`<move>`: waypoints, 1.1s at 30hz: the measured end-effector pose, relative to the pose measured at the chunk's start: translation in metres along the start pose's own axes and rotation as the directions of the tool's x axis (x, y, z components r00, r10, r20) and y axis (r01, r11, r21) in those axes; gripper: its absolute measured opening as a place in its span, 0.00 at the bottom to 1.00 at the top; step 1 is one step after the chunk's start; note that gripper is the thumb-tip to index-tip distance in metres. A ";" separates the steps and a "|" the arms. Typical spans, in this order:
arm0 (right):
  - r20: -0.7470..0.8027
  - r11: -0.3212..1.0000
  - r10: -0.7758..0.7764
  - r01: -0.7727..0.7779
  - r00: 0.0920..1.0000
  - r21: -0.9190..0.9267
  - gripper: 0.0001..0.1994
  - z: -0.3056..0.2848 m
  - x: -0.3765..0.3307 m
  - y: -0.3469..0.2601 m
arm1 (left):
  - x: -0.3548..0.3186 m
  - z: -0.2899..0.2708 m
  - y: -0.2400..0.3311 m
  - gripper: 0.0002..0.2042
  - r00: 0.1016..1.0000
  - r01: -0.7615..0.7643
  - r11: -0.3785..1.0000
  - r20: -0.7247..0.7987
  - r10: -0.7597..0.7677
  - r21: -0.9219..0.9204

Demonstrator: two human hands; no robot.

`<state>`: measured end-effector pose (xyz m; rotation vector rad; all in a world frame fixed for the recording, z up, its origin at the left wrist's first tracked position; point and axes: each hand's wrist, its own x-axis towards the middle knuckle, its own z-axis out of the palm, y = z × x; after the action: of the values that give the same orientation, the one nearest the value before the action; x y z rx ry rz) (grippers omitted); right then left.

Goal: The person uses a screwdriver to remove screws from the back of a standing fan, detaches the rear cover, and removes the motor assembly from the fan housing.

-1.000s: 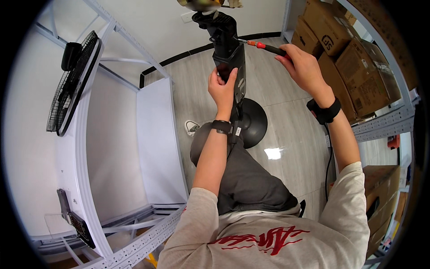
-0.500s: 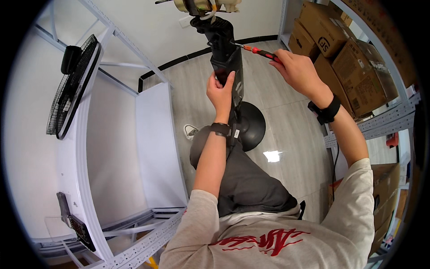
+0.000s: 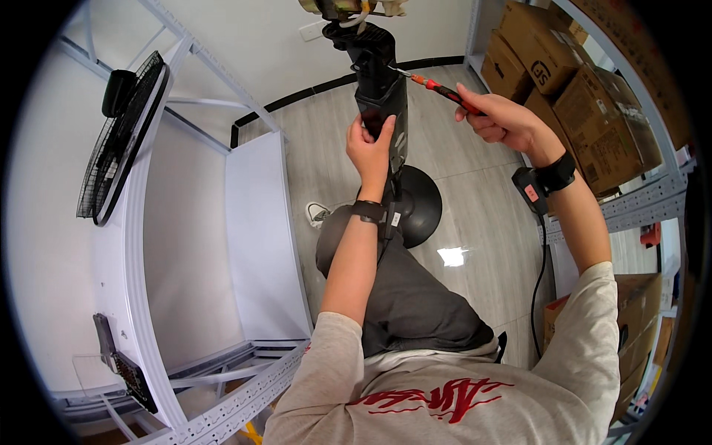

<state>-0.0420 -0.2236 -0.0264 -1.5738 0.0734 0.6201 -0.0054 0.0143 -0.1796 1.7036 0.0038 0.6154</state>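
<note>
A black pedestal fan stand rises in front of me from its round base, with the bare fan motor at its top, cut by the upper edge. My left hand grips the dark housing of the stand's column, thumb and fingers on either side. My right hand is closed round the handle of a red and black screwdriver. The screwdriver's shaft points left, and its tip meets the side of the stand's neck; the exact contact point is too small to make out.
A black fan grille leans on the white shelf at left, with a circuit board lower down. Cardboard boxes fill the rack at right. A wall socket is behind the stand. A black cable hangs from my right wrist.
My right wrist has turned and its fingers have shifted round the screwdriver handle. The stand appears slightly further right and higher in view. My left hand keeps its hold.
</note>
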 end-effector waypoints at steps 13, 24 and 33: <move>-0.208 0.433 -0.776 0.263 0.596 -0.862 0.14 0.022 -0.001 0.019 | 0.001 0.001 0.000 0.23 0.992 -0.101 0.995 -0.071 0.100 -0.006; -0.234 0.967 -0.137 0.079 0.962 -0.241 0.27 0.012 -0.007 0.001 | 0.000 0.000 0.003 0.25 0.998 -0.048 0.999 -0.031 0.047 -0.014; -0.319 0.734 -0.611 0.367 0.725 -0.572 0.22 0.012 0.005 0.024 | 0.000 0.001 0.001 0.28 1.000 -0.015 1.000 -0.020 0.015 -0.015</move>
<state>-0.0515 -0.2139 -0.0505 -2.0933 -0.1466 -0.2475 -0.0058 0.0130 -0.1787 1.6836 0.0008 0.6422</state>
